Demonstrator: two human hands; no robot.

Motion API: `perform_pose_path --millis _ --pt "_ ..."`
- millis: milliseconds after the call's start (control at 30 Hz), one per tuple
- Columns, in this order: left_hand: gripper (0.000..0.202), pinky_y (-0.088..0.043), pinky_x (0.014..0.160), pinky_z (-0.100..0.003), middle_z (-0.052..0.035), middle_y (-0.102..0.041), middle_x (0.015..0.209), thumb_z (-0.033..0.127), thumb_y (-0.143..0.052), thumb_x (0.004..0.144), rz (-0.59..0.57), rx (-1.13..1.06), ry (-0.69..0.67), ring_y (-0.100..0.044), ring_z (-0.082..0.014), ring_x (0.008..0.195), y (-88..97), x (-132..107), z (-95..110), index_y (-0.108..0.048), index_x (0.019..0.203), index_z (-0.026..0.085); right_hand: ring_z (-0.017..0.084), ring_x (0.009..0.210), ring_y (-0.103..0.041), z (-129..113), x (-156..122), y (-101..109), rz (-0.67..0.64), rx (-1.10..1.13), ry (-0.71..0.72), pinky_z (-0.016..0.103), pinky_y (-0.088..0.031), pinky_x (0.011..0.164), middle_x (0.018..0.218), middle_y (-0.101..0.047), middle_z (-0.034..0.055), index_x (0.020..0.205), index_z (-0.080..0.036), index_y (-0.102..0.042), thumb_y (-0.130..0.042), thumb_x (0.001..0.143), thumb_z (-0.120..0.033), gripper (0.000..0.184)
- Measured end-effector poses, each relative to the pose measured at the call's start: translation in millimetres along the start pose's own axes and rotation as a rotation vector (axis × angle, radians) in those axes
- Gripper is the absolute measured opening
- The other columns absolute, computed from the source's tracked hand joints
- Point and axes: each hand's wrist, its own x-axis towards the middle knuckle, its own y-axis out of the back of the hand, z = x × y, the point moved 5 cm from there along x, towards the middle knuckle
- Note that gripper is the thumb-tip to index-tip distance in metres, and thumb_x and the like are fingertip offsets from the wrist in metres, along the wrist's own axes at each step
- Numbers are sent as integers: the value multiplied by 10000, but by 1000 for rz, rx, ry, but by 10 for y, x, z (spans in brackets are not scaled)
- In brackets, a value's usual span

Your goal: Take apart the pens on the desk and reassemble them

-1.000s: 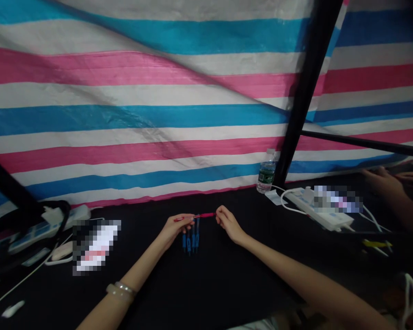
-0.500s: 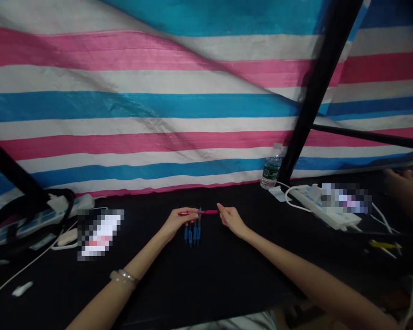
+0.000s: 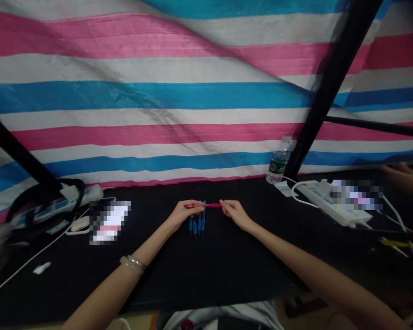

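A red pen (image 3: 203, 206) is held level between both hands just above the black table (image 3: 206, 266). My left hand (image 3: 183, 213) pinches its left end, fingers curled round it. My right hand (image 3: 234, 213) pinches its right end. Directly under the red pen, a few blue pens (image 3: 197, 224) lie side by side on the table, pointing away from me. A pale bangle (image 3: 132, 263) circles my left wrist.
A water bottle (image 3: 278, 165) stands by a black slanted pole (image 3: 326, 87) at the back right. A white power strip (image 3: 330, 208) with cables lies to the right, another strip (image 3: 72, 197) and black headphones (image 3: 37, 206) to the left. Another person's hand (image 3: 404, 176) shows at the far right. A striped tarp (image 3: 158, 91) hangs behind.
The view has tilted down and shifted slightly. Both hands stay pinched on the red pen and have drawn a little closer together along it.
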Motion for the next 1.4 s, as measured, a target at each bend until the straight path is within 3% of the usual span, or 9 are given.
perform_pose_path --millis 133,367,533,667,1000,1400 --pt "312 -344 509 -210 -63 -681 738 337 -724 611 0 17 0 -556 -137 632 -5 -12 5 -705 868 161 66 317 -263 28 -14 3 14 -40 -65 233 -200 387 299 -291 -44 358 -191 -374 -411 798 -590 596" --pt "314 -341 506 -210 -61 -674 727 330 -726 610 -7 10 3 -547 -133 623 -7 -12 3 -700 868 153 71 295 -294 -1 -30 3 17 -103 -87 233 -243 388 267 -307 -27 323 -191 -395 -349 820 -599 645" --pt "299 -329 489 -210 -65 -670 737 318 -721 619 8 -38 -4 -531 -123 605 -3 17 -21 -696 860 143 83 381 -347 -14 -18 24 8 62 -35 209 -240 391 416 -427 -44 560 -192 -454 -439 803 -443 350" --pt "290 -327 490 -208 -54 -663 717 299 -726 614 -5 -46 -5 -524 -115 604 -18 21 -28 -695 856 143 87 411 -337 -27 -33 42 1 56 1 214 -259 416 446 -408 -52 573 -201 -394 -423 790 -350 265" --pt "315 -324 476 -195 -51 -648 708 282 -749 588 10 -105 25 -522 -105 609 8 23 -58 -689 855 124 73 354 -281 -21 -42 -21 -42 69 -45 241 -192 407 406 -303 -65 501 -210 -326 -432 790 -539 451" --pt "287 -374 495 -173 -44 -613 714 370 -677 691 147 -436 105 -579 -112 682 108 138 -241 -620 799 110 88 354 -350 94 -18 52 8 -17 -59 222 -253 393 374 -422 -25 512 -182 -485 -358 817 -592 526"
